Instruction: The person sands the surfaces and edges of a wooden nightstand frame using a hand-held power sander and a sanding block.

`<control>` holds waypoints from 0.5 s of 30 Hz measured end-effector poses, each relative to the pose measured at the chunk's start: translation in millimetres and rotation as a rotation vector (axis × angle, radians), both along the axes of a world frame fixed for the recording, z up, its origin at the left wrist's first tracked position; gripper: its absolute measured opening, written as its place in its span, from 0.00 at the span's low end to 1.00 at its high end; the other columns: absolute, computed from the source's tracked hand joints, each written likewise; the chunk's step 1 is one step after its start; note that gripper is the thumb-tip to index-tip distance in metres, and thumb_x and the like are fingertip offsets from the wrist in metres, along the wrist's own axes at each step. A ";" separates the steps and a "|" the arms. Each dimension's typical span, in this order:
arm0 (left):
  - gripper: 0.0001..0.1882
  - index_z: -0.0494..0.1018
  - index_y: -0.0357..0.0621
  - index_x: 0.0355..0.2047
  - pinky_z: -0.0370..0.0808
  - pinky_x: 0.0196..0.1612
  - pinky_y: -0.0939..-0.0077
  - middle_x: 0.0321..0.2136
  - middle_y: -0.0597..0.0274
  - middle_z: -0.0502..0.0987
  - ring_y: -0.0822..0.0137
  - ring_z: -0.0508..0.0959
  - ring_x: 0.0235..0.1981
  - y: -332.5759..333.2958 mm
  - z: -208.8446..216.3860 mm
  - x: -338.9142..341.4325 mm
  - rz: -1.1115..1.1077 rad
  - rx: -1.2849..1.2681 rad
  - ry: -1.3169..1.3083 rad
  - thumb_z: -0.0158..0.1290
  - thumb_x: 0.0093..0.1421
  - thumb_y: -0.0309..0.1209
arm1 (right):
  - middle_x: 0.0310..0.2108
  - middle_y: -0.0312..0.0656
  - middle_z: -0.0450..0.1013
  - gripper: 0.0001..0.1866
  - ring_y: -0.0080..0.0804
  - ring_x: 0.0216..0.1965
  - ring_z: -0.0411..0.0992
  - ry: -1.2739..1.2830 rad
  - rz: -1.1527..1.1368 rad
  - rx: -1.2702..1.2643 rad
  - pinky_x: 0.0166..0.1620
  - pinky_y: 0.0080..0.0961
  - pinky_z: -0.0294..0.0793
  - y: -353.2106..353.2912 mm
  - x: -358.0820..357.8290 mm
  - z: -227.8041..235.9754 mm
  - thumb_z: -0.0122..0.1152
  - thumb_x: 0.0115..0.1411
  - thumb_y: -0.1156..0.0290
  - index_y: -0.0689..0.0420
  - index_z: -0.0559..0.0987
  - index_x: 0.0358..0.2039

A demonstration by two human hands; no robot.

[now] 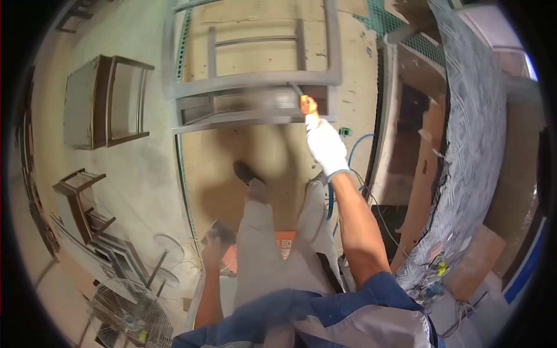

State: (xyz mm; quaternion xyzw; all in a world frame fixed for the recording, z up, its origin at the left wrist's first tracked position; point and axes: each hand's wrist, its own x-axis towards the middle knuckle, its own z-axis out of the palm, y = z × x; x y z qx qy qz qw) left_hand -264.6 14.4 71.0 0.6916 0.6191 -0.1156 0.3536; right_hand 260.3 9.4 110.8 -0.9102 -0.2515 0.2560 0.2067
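My right hand point(326, 145), in a white glove, reaches forward and is closed round an orange-handled tool point(308, 105). The tool's thin dark end points at a rail of the grey furniture frame point(249, 79), which is blurred and lies across a tan board surface ahead of me. Whether the tool touches the rail is unclear. Low on the left, beside my leg, my left hand point(214, 250) is closed on a dark grey block point(223, 232); motion blur hides its kind.
Brown furniture frames point(107, 104) and a smaller one point(81, 200) stand on the floor at left, above a wire-caged fan point(130, 316). A blue hose point(331, 200) and cables run right of my legs. A grey textured covering point(467, 145) edges the right side.
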 end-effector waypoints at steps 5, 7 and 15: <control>0.30 0.68 0.37 0.57 0.72 0.32 0.52 0.24 0.40 0.76 0.45 0.77 0.26 -3.3 5.6 -78.5 0.132 -0.057 0.185 0.51 0.71 0.53 | 0.29 0.57 0.80 0.27 0.59 0.33 0.79 0.114 0.145 -0.063 0.40 0.51 0.78 140.1 -106.3 -12.4 0.42 0.75 0.47 0.62 0.75 0.40; 0.34 0.62 0.42 0.66 0.71 0.32 0.51 0.25 0.38 0.76 0.43 0.77 0.27 -20.2 -8.8 -127.0 0.153 -0.014 0.182 0.50 0.71 0.53 | 0.29 0.55 0.80 0.26 0.59 0.32 0.80 0.082 0.291 -0.057 0.40 0.50 0.78 192.6 -151.0 -5.2 0.43 0.75 0.47 0.61 0.75 0.40; 0.36 0.59 0.43 0.73 0.74 0.42 0.57 0.38 0.39 0.80 0.45 0.79 0.38 -29.0 -30.2 -149.0 0.341 -0.115 0.109 0.53 0.70 0.46 | 0.23 0.53 0.78 0.23 0.57 0.27 0.79 -0.045 0.363 -0.072 0.34 0.49 0.78 197.5 -215.3 -11.1 0.49 0.74 0.49 0.59 0.75 0.40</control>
